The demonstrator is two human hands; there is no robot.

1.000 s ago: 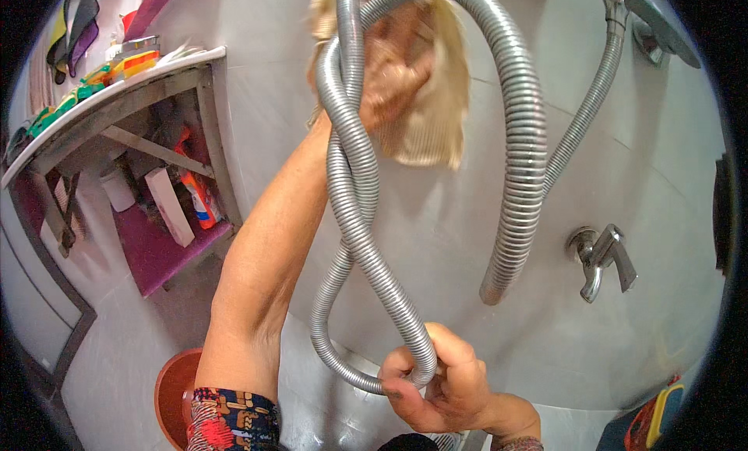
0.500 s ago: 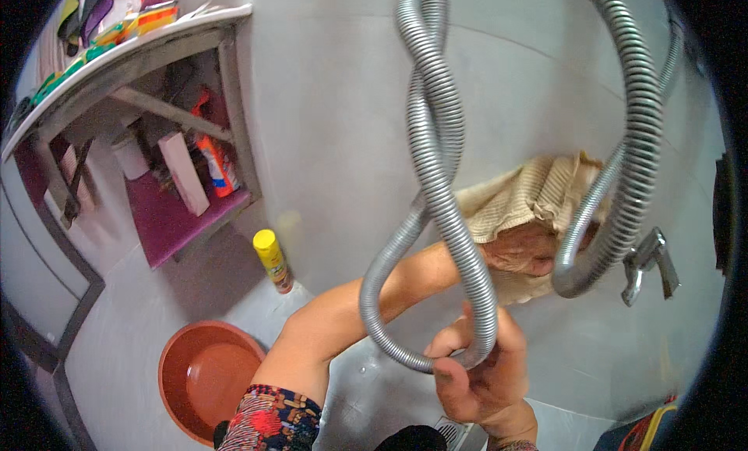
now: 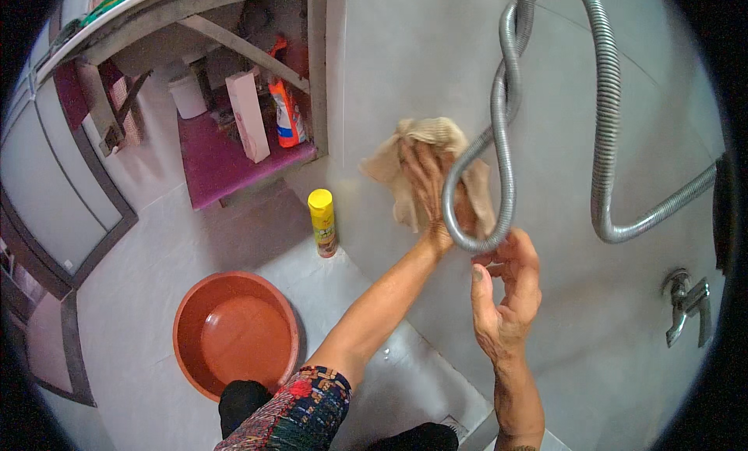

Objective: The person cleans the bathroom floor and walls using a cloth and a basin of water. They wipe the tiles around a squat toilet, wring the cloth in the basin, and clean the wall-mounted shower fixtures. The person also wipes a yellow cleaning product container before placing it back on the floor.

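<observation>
Standing at centre left on the pale floor: one yellow spray can [image 3: 322,222], upright, beside the wall. Upper left, on a purple shelf [image 3: 214,164]: a tall white box [image 3: 247,116], an orange bottle [image 3: 287,113] and a white tub [image 3: 188,97]. Lower left: a round orange basin [image 3: 235,334]. Centre: left hand [image 3: 427,187], fingers spread flat, pressing a beige cloth [image 3: 405,151] to the grey wall. Right hand [image 3: 506,291], half open, fingertips touching the bottom loop of a metal shower hose [image 3: 502,131] that hangs twisted from upper right.
</observation>
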